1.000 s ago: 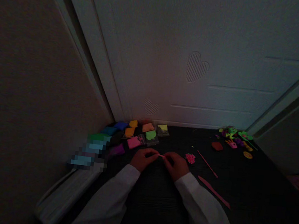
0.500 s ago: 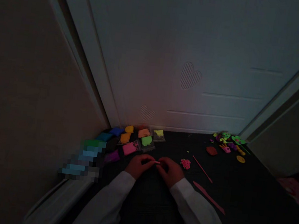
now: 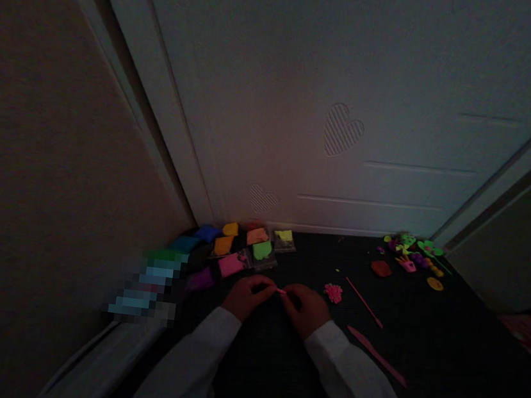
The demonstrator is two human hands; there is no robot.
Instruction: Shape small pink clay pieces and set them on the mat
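A small strip of pink modelling clay [image 3: 280, 290] spans the gap between my two hands. My left hand [image 3: 248, 296] pinches one end of it between thumb and fingertips. The other end is pinched by my right hand [image 3: 306, 308]. Just right of my right hand lies a pink, bumpy clay flower [image 3: 333, 292]. Beyond it are a thin pink modelling stick [image 3: 364, 303] and a flat pink clay knife [image 3: 376, 356], both lying slantwise on the dark table [image 3: 272, 380].
Packs of coloured clay, among them a pink pack [image 3: 232, 264] and a green pack [image 3: 262, 250], lie at the back left. A red clay lump [image 3: 381, 269], a yellow disc [image 3: 435, 284] and several small clay figures [image 3: 407, 245] sit back right. A white door [image 3: 259, 95] stands behind.
The view has shifted slightly, so the things on the right appear a little further right. Both hands keep their pinch on the clay strip, its right end tilting slightly lower.
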